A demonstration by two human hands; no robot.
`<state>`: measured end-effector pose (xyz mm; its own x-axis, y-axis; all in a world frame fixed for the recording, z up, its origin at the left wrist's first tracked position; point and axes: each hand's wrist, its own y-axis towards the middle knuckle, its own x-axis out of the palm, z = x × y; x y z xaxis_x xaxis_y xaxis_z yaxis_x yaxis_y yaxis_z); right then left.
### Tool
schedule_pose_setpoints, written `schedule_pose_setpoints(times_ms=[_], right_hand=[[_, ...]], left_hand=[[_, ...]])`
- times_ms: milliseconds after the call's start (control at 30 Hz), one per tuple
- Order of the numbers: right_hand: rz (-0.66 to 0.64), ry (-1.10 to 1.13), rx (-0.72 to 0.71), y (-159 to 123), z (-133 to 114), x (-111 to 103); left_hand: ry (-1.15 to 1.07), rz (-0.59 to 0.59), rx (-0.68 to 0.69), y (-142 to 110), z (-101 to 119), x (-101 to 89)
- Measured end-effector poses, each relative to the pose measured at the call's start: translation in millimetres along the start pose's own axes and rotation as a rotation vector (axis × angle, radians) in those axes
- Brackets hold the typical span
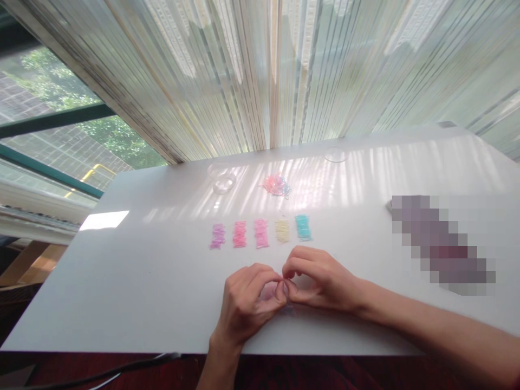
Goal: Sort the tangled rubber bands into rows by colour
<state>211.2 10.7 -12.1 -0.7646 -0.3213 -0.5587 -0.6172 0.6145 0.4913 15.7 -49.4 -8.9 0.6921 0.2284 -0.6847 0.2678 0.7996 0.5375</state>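
My left hand (247, 300) and my right hand (320, 276) meet near the front edge of the white table (142, 271), fingertips pinched together on a small pale thing I cannot make out. Just beyond them lies a row of sorted small piles: purple (218, 235), two pink (239, 234) (261, 233), yellow (282, 230) and teal (303, 227). Farther back sits a loose mixed heap of the same coloured bits (277, 185).
A clear round container (222, 177) stands at the back left of the heap, and a clear lid or dish (335, 155) lies near the far edge. A blurred-out patch (442, 244) covers something at the right. Striped curtains and a window rise behind the table.
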Motion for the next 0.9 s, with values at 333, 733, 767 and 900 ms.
schedule_pose_setpoints(times_ms=[333,733,767,900], right_hand=[[0.006,0.0,-0.021,-0.6,-2.5,2.9],[0.025,0.031,-0.01,-1.4,-2.6,2.6],[0.039,0.045,0.003,-0.9,-2.3,2.6],[0.075,0.093,0.041,1.2,-2.6,0.6]], left_hand=[[-0.057,-0.006,-0.034,1.1,2.4,0.4],[-0.151,-0.058,-0.106,2.2,3.7,-0.8],[-0.152,-0.052,-0.114,1.4,2.6,-1.1],[-0.132,-0.036,-0.116,-1.3,-1.9,-1.1]])
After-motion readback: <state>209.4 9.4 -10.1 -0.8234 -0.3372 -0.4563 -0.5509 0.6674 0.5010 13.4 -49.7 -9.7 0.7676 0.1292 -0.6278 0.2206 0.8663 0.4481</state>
